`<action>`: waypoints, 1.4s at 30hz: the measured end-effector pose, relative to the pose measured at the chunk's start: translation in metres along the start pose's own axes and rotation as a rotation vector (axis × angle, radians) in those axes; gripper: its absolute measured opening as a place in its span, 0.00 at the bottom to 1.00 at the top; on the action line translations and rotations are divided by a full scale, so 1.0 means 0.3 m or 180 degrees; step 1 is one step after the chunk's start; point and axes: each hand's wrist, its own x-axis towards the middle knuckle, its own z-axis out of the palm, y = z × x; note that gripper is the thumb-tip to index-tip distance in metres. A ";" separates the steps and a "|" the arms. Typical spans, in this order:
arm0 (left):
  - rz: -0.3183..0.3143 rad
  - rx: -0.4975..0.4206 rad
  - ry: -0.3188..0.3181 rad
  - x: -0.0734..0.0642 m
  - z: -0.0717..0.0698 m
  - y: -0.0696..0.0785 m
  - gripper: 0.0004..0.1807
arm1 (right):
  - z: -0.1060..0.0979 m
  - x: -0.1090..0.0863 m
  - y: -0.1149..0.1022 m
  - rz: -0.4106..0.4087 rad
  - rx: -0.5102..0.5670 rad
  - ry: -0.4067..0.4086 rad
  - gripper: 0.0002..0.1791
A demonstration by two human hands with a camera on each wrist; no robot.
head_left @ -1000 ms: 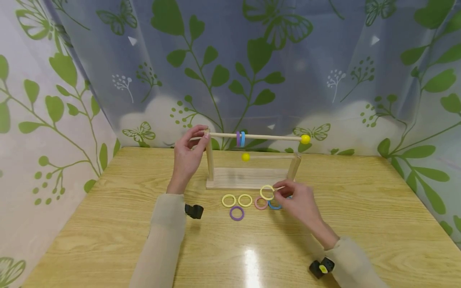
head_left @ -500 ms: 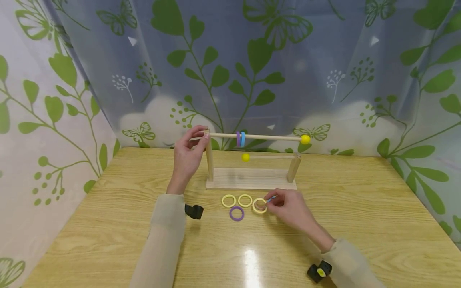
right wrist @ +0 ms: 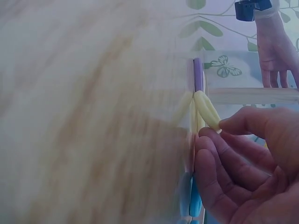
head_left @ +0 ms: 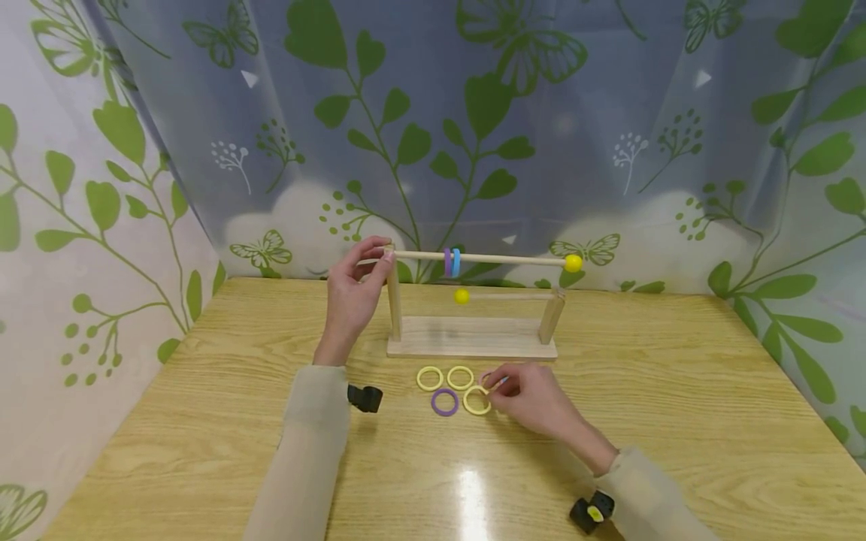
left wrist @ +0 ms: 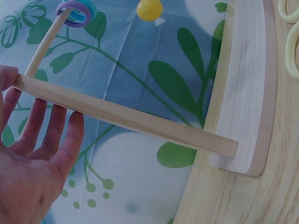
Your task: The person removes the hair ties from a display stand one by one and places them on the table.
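My left hand (head_left: 353, 289) holds the top of the left post (head_left: 395, 308) of a wooden stand; in the left wrist view the thumb lies over the post's end and the fingertips are along its underside. Between thumb and fingers, my right hand (head_left: 537, 402) pinches a yellow ring (right wrist: 209, 112). That ring is tilted, its far edge low at the tabletop beside a flat purple ring (head_left: 445, 414). Two more yellow rings lie just behind. A pink ring (head_left: 483, 378) and a blue ring (right wrist: 195, 200) are partly hidden by the right hand.
The stand's upper rod (head_left: 514, 259) carries a purple ring (head_left: 448, 263) and a blue ring (head_left: 456, 263), and ends in a yellow ball (head_left: 573, 264). A shorter rod with another yellow ball (head_left: 461, 296) comes from the right post (head_left: 552, 319). A patterned curtain (head_left: 433, 150) hangs behind the table.
The right hand has moved left and toward the person with the yellow ring, lowering it from over the pink and blue rings to beside the purple one. The left hand stays on the post.
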 end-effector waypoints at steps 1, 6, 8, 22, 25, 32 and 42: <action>0.0000 0.0005 -0.0001 0.000 0.000 0.001 0.15 | 0.001 0.000 -0.001 0.0020 -0.0021 0.0000 0.06; 0.0000 0.0017 0.0004 -0.001 -0.001 0.000 0.15 | 0.001 0.000 -0.007 0.0115 -0.0086 -0.0004 0.03; -0.0010 0.0015 0.0007 -0.001 -0.001 0.000 0.15 | 0.001 0.000 -0.008 0.0116 -0.0108 0.0001 0.02; -0.0016 0.0034 0.0025 0.001 -0.001 -0.002 0.15 | -0.036 -0.006 -0.015 -0.0024 -0.0082 0.0022 0.04; -0.0022 0.0031 0.0020 0.001 0.000 -0.001 0.15 | -0.046 0.000 -0.017 -0.0124 -0.0122 0.0134 0.04; -0.0001 0.0043 0.0037 0.002 -0.001 -0.001 0.15 | -0.053 0.025 -0.029 -0.0423 -0.0022 0.0524 0.04; 0.0007 0.0040 0.0022 0.003 -0.001 -0.006 0.15 | -0.057 0.057 -0.076 -0.0560 0.0148 0.1023 0.07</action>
